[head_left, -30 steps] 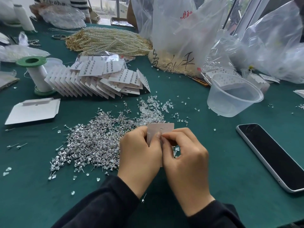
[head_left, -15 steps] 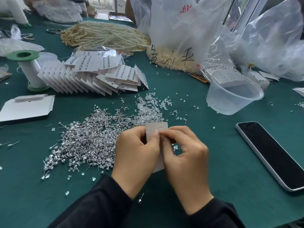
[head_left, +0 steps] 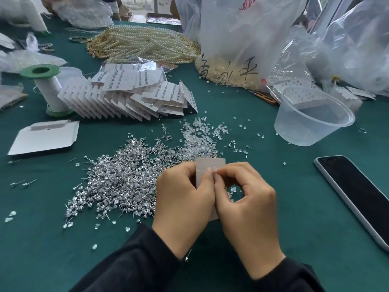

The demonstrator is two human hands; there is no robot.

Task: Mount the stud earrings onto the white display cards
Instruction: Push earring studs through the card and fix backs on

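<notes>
As the left hand (head_left: 183,199) and right hand (head_left: 246,205) pinch a display card (head_left: 210,165) near the table (head_left: 299,209) front edge, a stud seemingly goes in; next, pick another from the stud pile (head_left: 126,182).

Stud pile (head_left: 126,182) left of card (head_left: 210,167), phone (head_left: 357,197) right

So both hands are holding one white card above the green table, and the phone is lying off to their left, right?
Not quite. The head view shows the phone lying to their right, not their left. The left hand and right hand do hold one white card above the green table.
</notes>
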